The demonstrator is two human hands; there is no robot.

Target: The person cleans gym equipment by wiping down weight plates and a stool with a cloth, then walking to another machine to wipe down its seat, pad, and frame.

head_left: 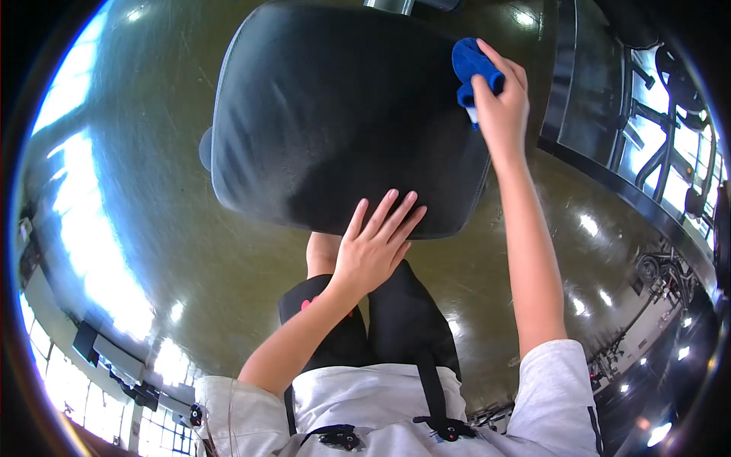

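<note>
A large black padded seat (350, 114) with rounded corners fills the upper middle of the head view. My right hand (502, 103) grips a folded blue cloth (474, 68) at the seat's upper right edge, fingers closed around it. A small white tag hangs from the cloth's lower side. My left hand (377, 240) rests on the seat's near edge, fingers stretched out and slightly spread, holding nothing. Part of its palm lies past the edge, above my legs.
Shiny olive-green floor (152, 228) surrounds the seat. A metal post (390, 5) shows at its far end. To the right stands a dark-framed panel or mirror (586, 99) with gym equipment (670, 114) visible in it. Bright windows (84, 388) lie on the left.
</note>
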